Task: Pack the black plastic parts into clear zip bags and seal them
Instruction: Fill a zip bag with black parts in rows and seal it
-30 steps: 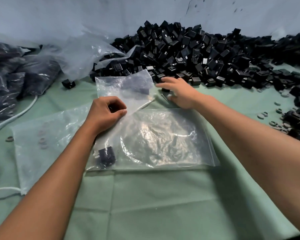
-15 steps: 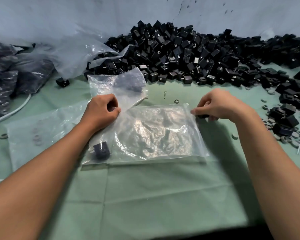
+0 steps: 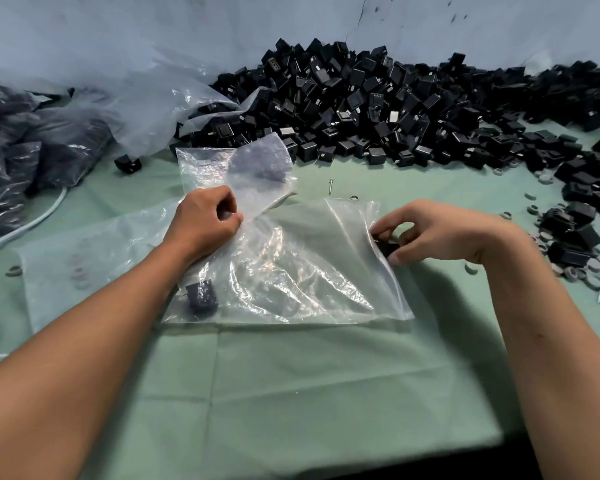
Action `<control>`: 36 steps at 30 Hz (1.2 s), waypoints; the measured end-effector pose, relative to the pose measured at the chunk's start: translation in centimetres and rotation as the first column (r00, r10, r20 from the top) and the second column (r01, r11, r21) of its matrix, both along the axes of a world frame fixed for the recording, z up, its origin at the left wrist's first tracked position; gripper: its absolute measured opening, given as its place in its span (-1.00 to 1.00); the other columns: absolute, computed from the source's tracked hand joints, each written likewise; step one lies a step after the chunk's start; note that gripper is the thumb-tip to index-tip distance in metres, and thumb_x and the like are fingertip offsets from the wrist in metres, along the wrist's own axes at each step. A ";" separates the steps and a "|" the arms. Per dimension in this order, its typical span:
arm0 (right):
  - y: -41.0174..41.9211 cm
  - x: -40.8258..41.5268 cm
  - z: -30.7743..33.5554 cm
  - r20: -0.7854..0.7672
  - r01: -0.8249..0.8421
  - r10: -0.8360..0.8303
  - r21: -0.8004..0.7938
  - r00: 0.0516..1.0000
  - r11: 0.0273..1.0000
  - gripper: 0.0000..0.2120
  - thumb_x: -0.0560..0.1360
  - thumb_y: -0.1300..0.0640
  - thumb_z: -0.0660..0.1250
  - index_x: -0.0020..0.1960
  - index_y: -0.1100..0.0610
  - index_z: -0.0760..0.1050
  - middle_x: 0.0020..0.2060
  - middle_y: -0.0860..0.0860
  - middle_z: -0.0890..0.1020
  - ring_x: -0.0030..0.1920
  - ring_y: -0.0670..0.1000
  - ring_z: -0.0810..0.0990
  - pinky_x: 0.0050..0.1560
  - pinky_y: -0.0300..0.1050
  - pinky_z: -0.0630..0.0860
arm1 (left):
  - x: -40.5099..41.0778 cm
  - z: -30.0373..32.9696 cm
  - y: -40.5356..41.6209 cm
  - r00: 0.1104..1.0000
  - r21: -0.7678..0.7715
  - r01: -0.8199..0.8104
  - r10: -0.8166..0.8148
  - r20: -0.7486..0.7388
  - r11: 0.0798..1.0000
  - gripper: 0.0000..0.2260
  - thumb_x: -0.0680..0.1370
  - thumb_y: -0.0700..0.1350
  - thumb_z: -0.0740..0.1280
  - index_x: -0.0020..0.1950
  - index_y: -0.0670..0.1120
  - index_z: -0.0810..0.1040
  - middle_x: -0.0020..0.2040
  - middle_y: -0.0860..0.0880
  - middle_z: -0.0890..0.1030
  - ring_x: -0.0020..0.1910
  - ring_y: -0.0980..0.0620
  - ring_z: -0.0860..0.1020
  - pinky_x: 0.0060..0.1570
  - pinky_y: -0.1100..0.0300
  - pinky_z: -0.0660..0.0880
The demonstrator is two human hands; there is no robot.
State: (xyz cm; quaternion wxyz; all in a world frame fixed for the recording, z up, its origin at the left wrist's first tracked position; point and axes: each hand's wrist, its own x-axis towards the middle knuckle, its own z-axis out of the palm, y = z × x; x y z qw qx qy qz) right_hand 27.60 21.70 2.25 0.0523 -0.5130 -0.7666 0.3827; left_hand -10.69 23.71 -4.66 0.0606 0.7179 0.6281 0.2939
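A clear zip bag (image 3: 302,271) lies on the green cloth in front of me, one black part (image 3: 201,297) inside near its lower left corner. My left hand (image 3: 205,223) pinches the bag's upper left edge. My right hand (image 3: 433,233) holds a black plastic part (image 3: 387,247) at the bag's right edge, which stands lifted. A big heap of black plastic parts (image 3: 361,98) fills the back of the table.
Filled bags (image 3: 21,150) lie at the far left beside loose clear plastic sheeting (image 3: 146,109). Another clear bag (image 3: 84,258) lies flat at the left. A screw (image 3: 330,186), a small ring (image 3: 354,197) and several grey caps (image 3: 582,271) are scattered at the right.
My right hand came back from the heap with a black part and reached the bag's right edge. That edge has lifted. My left hand kept its pinch on the bag.
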 end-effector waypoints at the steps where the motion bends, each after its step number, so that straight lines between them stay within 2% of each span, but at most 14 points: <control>1: -0.1 -0.3 0.2 0.018 -0.021 0.021 0.025 1.000 0.999 -0.62 0.45 0.26 0.54 0.05 -0.22 0.67 -0.17 -0.22 0.67 -0.29 -0.16 0.61 -0.22 -0.37 0.53 | 0.0 0.0 0.0 1.000 0.000 -0.002 0.002 0.000 1.000 -0.87 0.46 -0.10 0.47 -0.19 0.00 0.53 -0.28 0.08 0.56 -0.27 0.04 0.52 -0.23 0.15 0.39; 6: -0.1 -1.8 0.2 -0.174 0.084 -0.059 0.141 0.983 0.986 -0.85 0.50 0.16 0.54 0.02 -0.05 0.71 -0.30 -0.03 0.50 -0.37 -0.09 0.42 -0.33 -0.24 0.40 | -0.1 0.0 0.0 1.000 -0.002 -0.013 0.013 0.002 1.000 -0.86 0.46 -0.11 0.48 -0.20 0.00 0.53 -0.28 0.07 0.56 -0.27 0.04 0.52 -0.23 0.15 0.38; 9: -0.4 -2.4 -0.5 -0.534 0.157 -0.235 -0.189 0.812 0.969 -0.79 0.59 0.22 0.41 0.21 0.17 0.62 -0.26 0.11 0.51 -0.44 -0.06 0.45 -0.49 -0.26 0.36 | -0.1 0.0 0.0 1.000 0.000 -0.019 0.019 0.001 1.000 -0.86 0.45 -0.11 0.48 -0.20 0.00 0.52 -0.28 0.07 0.57 -0.27 0.04 0.52 -0.22 0.16 0.36; 10: -0.6 -2.5 -0.6 -0.600 0.146 -0.303 -0.297 0.740 0.944 -0.72 0.59 0.21 0.38 0.28 0.24 0.57 -0.18 0.15 0.60 -0.38 -0.01 0.59 -0.44 -0.25 0.50 | -0.1 0.0 0.0 1.000 0.001 -0.019 0.019 0.000 1.000 -0.86 0.45 -0.12 0.48 -0.20 0.00 0.53 -0.28 0.07 0.56 -0.27 0.04 0.52 -0.22 0.17 0.36; 12: -1.0 -2.7 -0.9 -0.700 0.036 -0.396 -0.468 0.594 0.883 -0.60 0.58 0.18 0.34 0.34 0.39 0.45 0.06 0.34 0.67 -0.03 0.25 0.74 -0.08 -0.04 0.70 | -0.1 0.0 0.0 1.000 -0.002 -0.019 0.019 -0.001 1.000 -0.86 0.45 -0.12 0.47 -0.21 0.01 0.52 -0.28 0.08 0.56 -0.27 0.05 0.51 -0.23 0.17 0.35; 14: -1.3 -3.0 -1.0 -0.757 -0.094 -0.406 -0.519 0.512 0.849 -0.64 0.62 0.20 0.27 0.33 0.38 0.37 0.21 0.46 0.59 0.24 0.44 0.61 0.28 0.23 0.54 | -0.1 0.1 0.0 1.000 -0.003 -0.022 0.022 0.003 1.000 -0.87 0.45 -0.12 0.47 -0.20 0.00 0.53 -0.28 0.08 0.56 -0.27 0.05 0.52 -0.22 0.17 0.36; 16: -1.3 -3.5 -1.1 -0.790 -0.178 -0.416 -0.536 0.451 0.825 -0.71 0.65 0.24 0.23 0.31 0.35 0.34 0.26 0.50 0.54 0.30 0.47 0.55 0.35 0.25 0.49 | -0.1 0.1 -0.1 1.000 -0.005 -0.023 0.023 0.005 1.000 -0.87 0.45 -0.12 0.47 -0.20 0.00 0.53 -0.28 0.07 0.57 -0.26 0.03 0.53 -0.21 0.17 0.37; 18: -1.2 -3.8 -1.5 -0.799 -0.241 -0.444 -0.562 0.406 0.791 -0.75 0.64 0.24 0.21 0.27 0.35 0.34 0.24 0.53 0.52 0.27 0.46 0.57 0.25 0.13 0.61 | 0.0 0.2 0.0 1.000 -0.006 -0.024 0.025 0.007 1.000 -0.87 0.45 -0.12 0.47 -0.20 0.00 0.53 -0.27 0.07 0.57 -0.26 0.02 0.53 -0.21 0.17 0.38; 22: -1.0 -3.5 -1.9 -0.778 -0.316 -0.352 -0.558 0.520 0.767 -0.55 0.65 0.16 0.24 0.41 0.43 0.28 0.22 0.51 0.55 0.15 0.45 0.65 0.07 0.09 0.70 | 0.0 0.2 -0.1 0.999 -0.018 -0.036 0.036 0.016 0.999 -0.88 0.45 -0.11 0.47 -0.19 0.00 0.54 -0.27 0.09 0.57 -0.26 0.04 0.52 -0.21 0.17 0.37; 26: -1.4 -3.4 -2.0 -0.829 -0.444 -0.186 -0.455 0.527 0.772 -0.47 0.65 0.16 0.29 0.47 0.43 0.23 0.36 0.53 0.41 0.35 0.56 0.45 0.32 0.44 0.46 | 0.1 0.3 -0.2 0.999 -0.026 -0.035 0.036 0.023 0.999 -0.88 0.45 -0.12 0.47 -0.18 0.00 0.53 -0.29 0.10 0.55 -0.26 0.02 0.52 -0.19 0.16 0.38; 28: -1.6 -3.7 -1.9 -0.823 -0.434 -0.164 -0.443 0.544 0.784 -0.53 0.66 0.22 0.21 0.51 0.35 0.19 0.49 0.39 0.36 0.44 0.49 0.39 0.37 0.46 0.39 | 0.2 0.4 -0.2 0.999 -0.035 -0.040 0.041 0.025 0.999 -0.88 0.46 -0.10 0.47 -0.19 0.01 0.54 -0.27 0.10 0.57 -0.26 0.06 0.52 -0.20 0.16 0.40; 30: -1.4 -3.8 -1.6 -0.707 -0.299 -0.170 -0.488 0.686 0.820 -0.56 0.64 0.18 0.26 0.48 0.27 0.30 0.48 0.22 0.45 0.42 0.36 0.48 0.25 0.32 0.49 | 0.2 0.4 -0.2 0.999 -0.035 -0.045 0.046 0.026 0.998 -0.87 0.46 -0.09 0.47 -0.19 0.02 0.54 -0.27 0.11 0.57 -0.27 0.12 0.52 -0.23 0.18 0.40; 32: -1.3 -3.6 -0.8 -0.517 -0.112 -0.153 -0.445 0.842 0.888 -0.63 0.58 0.08 0.35 0.35 0.15 0.48 0.28 0.12 0.60 0.21 0.14 0.67 -0.04 0.12 0.63 | 0.1 0.4 -0.2 0.998 -0.032 -0.048 0.050 0.038 0.998 -0.87 0.45 -0.08 0.47 -0.20 0.03 0.53 -0.28 0.12 0.57 -0.28 0.14 0.52 -0.24 0.20 0.39; 36: -0.9 -3.3 0.4 -0.320 0.160 -0.225 -0.217 0.920 0.963 -0.85 0.67 0.07 0.31 0.19 0.11 0.53 0.07 0.12 0.69 -0.18 0.16 0.73 -0.25 0.10 0.70 | 0.2 0.6 -0.4 0.997 -0.048 -0.054 0.057 0.048 0.997 -0.88 0.46 -0.09 0.49 -0.19 0.01 0.55 -0.27 0.10 0.59 -0.26 0.07 0.55 -0.21 0.19 0.41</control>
